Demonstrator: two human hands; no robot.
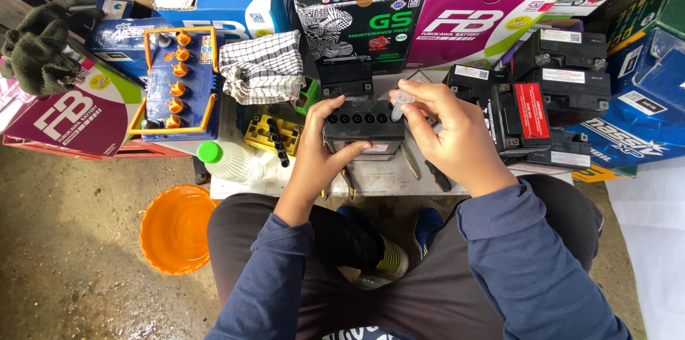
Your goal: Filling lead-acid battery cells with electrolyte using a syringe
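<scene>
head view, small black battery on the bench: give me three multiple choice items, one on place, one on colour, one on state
1. Where is the orange basin?
A. on the floor, left of the person's knee
B. on the bench
C. on the boxes

2. What colour is the cap of the plastic bottle?
A. red
B. green
C. white

3. What does the left hand do?
A. hangs free
B. grips the small black battery
C. holds pliers

Key: 1 A, it sits on the concrete beside the leg. 2 B, the cap is bright green. 3 B, its fingers wrap the battery's near edge, while the right hand pinches a small clear tube over its top.
</scene>
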